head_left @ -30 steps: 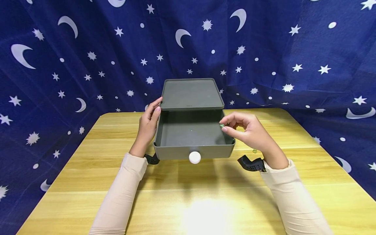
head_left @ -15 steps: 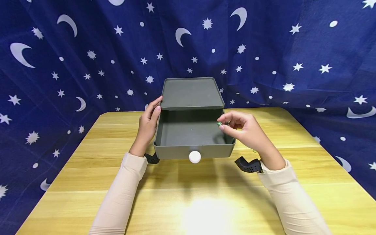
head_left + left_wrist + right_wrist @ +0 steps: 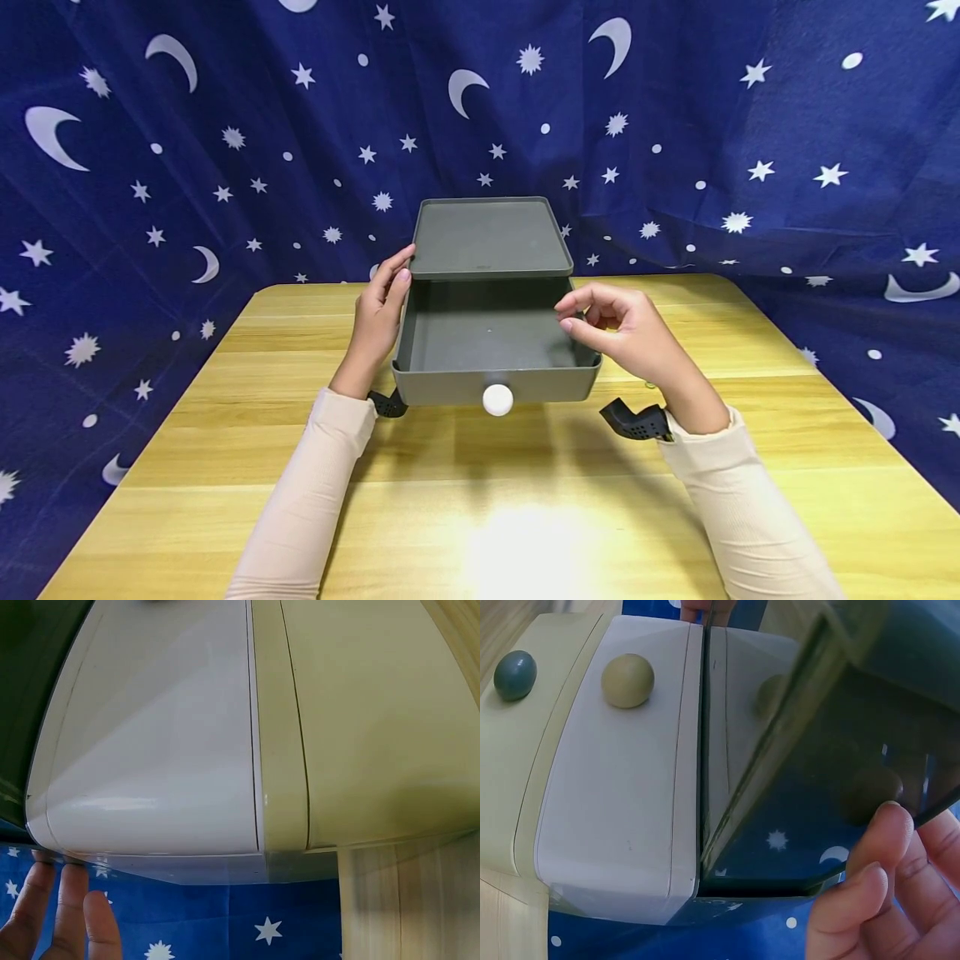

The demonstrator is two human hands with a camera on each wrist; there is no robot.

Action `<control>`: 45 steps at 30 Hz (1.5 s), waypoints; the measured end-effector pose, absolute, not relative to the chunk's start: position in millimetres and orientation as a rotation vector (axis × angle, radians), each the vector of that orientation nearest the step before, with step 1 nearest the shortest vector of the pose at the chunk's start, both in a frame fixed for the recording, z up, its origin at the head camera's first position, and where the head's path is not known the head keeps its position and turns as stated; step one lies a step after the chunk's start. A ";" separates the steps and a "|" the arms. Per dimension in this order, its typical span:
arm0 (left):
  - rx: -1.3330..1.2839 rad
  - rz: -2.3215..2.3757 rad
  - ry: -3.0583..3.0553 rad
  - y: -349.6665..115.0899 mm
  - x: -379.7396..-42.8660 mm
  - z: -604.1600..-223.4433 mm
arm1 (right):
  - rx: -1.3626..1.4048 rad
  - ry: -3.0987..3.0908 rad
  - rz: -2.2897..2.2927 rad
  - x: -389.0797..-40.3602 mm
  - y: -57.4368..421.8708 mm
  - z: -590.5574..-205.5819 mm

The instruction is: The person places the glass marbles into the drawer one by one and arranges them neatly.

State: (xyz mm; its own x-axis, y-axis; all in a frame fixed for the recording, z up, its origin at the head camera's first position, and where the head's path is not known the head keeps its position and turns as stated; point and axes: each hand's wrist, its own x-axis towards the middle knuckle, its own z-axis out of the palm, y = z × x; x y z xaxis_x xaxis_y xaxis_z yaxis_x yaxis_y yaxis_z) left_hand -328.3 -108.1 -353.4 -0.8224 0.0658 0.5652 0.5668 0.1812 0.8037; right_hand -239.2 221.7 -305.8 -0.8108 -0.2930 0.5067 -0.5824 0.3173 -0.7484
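A drawer unit with a grey tray-like top stands on the table. Its grey upper drawer, fitted with a white knob, is pulled out toward me. My left hand rests against the unit's left side near the top, fingers mostly straight. Over the drawer's right wall hangs my right hand, thumb and index finger slightly apart with nothing visible between them. From the right wrist view, the thumb is at the drawer's side edge. No green bead shows now on the visible drawer floor.
Below the grey drawer are a white drawer with a beige knob and a cream drawer with a blue-grey knob, both shut. A small yellow-green piece lies on the wooden table. A star-patterned curtain hangs behind.
My right hand has moved slightly left over the drawer, and the small green bead it pinched has left its fingertips. My left hand and the drawer have stayed put.
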 end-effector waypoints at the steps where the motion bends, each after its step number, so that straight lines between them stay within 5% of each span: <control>1: -0.596 -1.679 -2.059 -108.0 -328.3 -353.4 | 0.793 -2.308 1.492 -239.3 221.7 -305.9; 28: -0.586 -1.670 -2.068 -107.1 -324.8 -351.3 | 1.025 -2.133 1.817 -242.9 258.4 -298.7; 45: -0.565 -1.667 -2.069 -106.9 -324.5 -351.3 | 0.923 -2.278 1.756 -247.4 298.5 -298.0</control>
